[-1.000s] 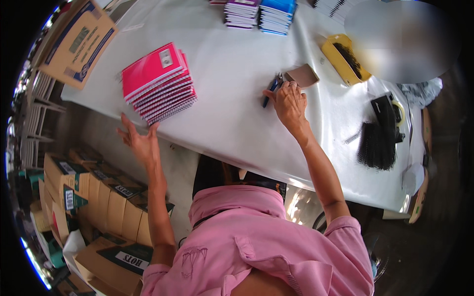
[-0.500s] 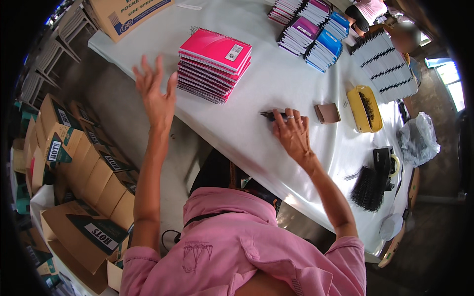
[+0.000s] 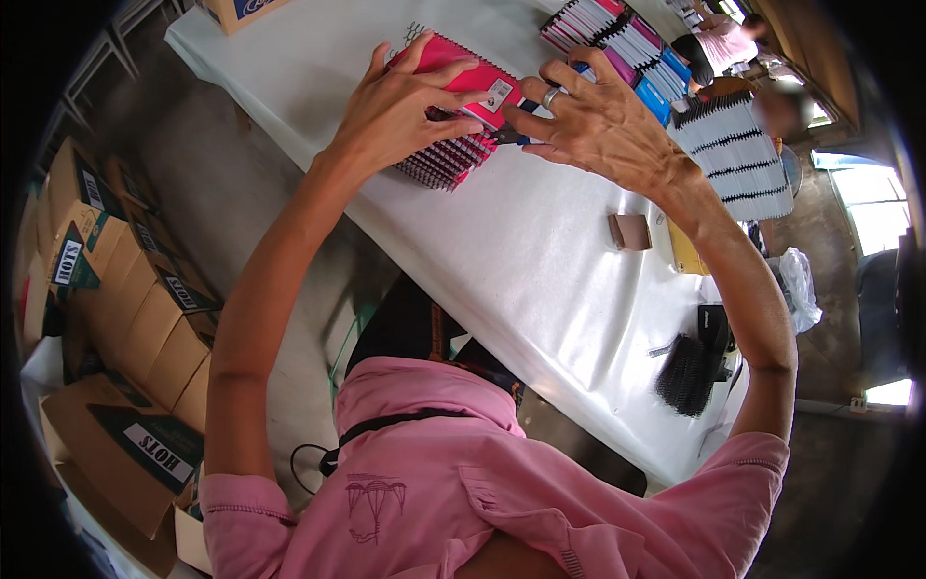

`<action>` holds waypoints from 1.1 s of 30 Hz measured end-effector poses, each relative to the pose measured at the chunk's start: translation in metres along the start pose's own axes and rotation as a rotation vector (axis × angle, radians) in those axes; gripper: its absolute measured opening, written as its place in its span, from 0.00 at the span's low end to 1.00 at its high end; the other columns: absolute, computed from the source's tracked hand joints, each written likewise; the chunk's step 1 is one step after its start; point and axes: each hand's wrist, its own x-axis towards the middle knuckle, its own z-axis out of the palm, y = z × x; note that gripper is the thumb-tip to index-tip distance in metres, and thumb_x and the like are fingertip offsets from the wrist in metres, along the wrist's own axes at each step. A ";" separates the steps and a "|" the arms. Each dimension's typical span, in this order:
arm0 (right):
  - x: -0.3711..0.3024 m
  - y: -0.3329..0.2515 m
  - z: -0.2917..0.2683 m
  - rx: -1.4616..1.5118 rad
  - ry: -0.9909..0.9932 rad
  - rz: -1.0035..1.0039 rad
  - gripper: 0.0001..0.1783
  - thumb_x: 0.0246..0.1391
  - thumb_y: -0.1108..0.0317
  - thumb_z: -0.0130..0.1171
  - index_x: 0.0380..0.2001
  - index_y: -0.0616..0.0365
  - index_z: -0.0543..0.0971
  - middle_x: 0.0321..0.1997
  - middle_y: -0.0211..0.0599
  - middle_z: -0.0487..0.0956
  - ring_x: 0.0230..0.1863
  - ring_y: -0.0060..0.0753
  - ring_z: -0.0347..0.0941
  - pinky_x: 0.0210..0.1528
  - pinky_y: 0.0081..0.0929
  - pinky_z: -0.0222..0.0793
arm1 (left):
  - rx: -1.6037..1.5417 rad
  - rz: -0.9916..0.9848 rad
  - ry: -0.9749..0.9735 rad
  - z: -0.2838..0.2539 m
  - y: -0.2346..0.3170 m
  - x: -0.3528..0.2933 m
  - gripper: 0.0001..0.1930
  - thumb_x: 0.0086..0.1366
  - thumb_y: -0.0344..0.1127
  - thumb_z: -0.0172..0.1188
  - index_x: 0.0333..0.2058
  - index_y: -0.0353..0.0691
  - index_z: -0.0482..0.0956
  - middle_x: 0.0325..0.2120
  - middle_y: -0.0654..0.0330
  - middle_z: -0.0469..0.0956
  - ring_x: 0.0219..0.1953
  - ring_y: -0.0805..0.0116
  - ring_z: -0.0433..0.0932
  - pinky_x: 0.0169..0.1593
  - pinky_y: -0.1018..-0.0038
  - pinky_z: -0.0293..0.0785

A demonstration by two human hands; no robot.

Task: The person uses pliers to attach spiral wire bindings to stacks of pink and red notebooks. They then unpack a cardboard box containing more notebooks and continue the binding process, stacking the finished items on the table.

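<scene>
A stack of pink spiral notebooks (image 3: 446, 154) stands near the table's left edge, its wire coils showing at the ends. Across the top notebook (image 3: 444, 53) lies my left hand (image 3: 400, 111), several fingers over its cover and the thumb at the near edge, gripping it. My right hand (image 3: 603, 125) is closed round pliers (image 3: 505, 135) with dark jaws and blue on the handles. Their jaws meet the near right corner of the stack, by the notebook's edge. My right fingers hide most of the handles.
Purple and blue notebooks (image 3: 651, 72) stand in stacks at the far side, beside white stacks with black coils (image 3: 733, 145). A small brown box (image 3: 630, 232), a yellow tray (image 3: 687, 253) and loose black coils (image 3: 683, 376) lie to the right. Cardboard boxes (image 3: 145, 309) fill the left floor.
My left hand has come from beside the stack onto the top notebook. My right hand has lifted the pliers off the table and brought them up and left to the notebook's corner.
</scene>
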 end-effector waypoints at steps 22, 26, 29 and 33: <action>0.013 -0.012 -0.009 0.033 -0.021 -0.046 0.08 0.41 0.66 0.62 0.29 0.50 0.81 0.32 0.30 0.79 0.46 0.27 0.72 0.50 0.29 0.63 | -0.031 -0.009 0.011 0.001 0.003 -0.003 0.24 0.49 0.57 0.64 0.46 0.62 0.81 0.55 0.73 0.72 0.66 0.62 0.55 0.65 0.58 0.50; 0.021 -0.041 -0.017 0.164 -0.442 0.195 0.05 0.39 0.70 0.62 0.25 0.51 0.80 0.28 0.30 0.79 0.35 0.27 0.77 0.40 0.28 0.69 | -0.035 -0.034 0.007 0.002 0.001 -0.004 0.25 0.48 0.55 0.66 0.47 0.62 0.81 0.55 0.73 0.72 0.66 0.61 0.54 0.65 0.58 0.50; 0.033 -0.043 -0.030 0.207 -0.557 0.213 0.06 0.38 0.69 0.61 0.25 0.52 0.80 0.29 0.32 0.79 0.37 0.29 0.75 0.41 0.30 0.68 | -0.031 -0.037 0.008 0.000 0.003 -0.007 0.27 0.46 0.54 0.67 0.48 0.62 0.80 0.56 0.74 0.71 0.66 0.61 0.53 0.65 0.58 0.49; 0.020 -0.025 -0.023 0.092 -0.085 0.122 0.08 0.41 0.69 0.60 0.29 0.52 0.80 0.33 0.30 0.78 0.46 0.26 0.71 0.52 0.33 0.61 | -0.031 -0.016 -0.002 -0.001 0.004 -0.006 0.30 0.43 0.52 0.69 0.49 0.62 0.79 0.57 0.74 0.69 0.67 0.61 0.52 0.65 0.58 0.49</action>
